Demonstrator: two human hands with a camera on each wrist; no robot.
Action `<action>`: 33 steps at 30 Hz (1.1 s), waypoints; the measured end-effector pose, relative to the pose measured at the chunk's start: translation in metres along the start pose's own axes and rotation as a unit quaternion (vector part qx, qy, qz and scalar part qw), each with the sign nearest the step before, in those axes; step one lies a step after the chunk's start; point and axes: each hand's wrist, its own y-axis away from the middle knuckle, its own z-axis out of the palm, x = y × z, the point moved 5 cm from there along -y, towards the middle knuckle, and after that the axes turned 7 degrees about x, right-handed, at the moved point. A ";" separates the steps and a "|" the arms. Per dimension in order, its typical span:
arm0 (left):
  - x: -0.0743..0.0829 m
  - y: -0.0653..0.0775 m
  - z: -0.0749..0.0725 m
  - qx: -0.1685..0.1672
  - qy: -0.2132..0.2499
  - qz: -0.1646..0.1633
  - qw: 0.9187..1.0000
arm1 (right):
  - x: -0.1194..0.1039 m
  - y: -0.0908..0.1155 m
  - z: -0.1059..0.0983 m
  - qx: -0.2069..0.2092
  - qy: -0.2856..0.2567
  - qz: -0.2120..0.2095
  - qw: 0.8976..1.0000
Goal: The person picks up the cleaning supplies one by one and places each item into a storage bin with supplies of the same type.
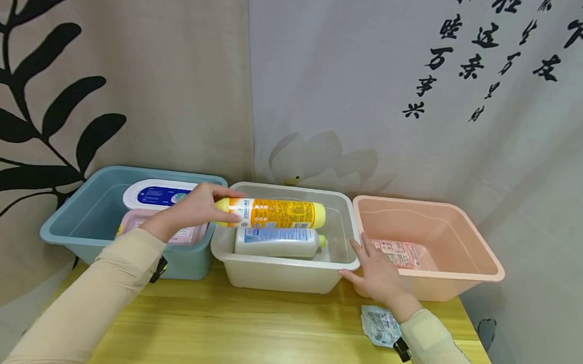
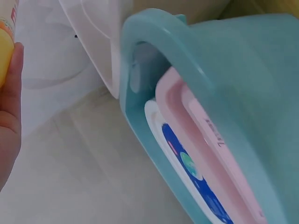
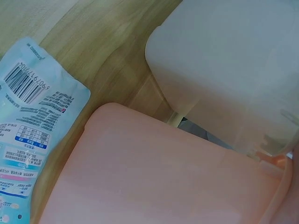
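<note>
Left hand [image 1: 194, 212] clamped on yellow bottle [image 1: 283, 214], fingers and thumb round its left end; bottle lies sideways, roughly level, sticking out right of the grip, over white bin [image 1: 280, 276]. White bottle [image 1: 277, 243] on its side in that bin, just below the gripped one. Left of the grip: blue bin [image 1: 186, 264] with white box [image 1: 157, 194] and, nearer the wearer, pink box [image 1: 185, 237], partly behind hand and wrist. Right hand [image 1: 378, 273] well right of the grip, fingers apart, holding nothing, at the adjoining rims of white bin and orange bin [image 1: 467, 254]; pressing or not, can't tell. Farther right, red-and-white pack [image 1: 398, 254] inside orange bin. Blue pouch [image 1: 380, 325] on table [image 1: 242, 324], beside right wrist.
</note>
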 end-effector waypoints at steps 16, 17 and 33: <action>0.004 -0.046 0.024 -0.017 -0.018 -0.027 0.999 | -0.002 0.000 0.000 0.000 -0.004 0.003 1.000; 0.004 -0.048 0.025 -0.017 -0.019 -0.027 0.999 | -0.002 0.000 0.000 0.000 -0.005 0.004 1.000; -0.008 -0.076 0.041 -0.022 -0.061 -0.037 0.997 | 0.003 0.000 0.003 0.013 0.002 0.003 1.000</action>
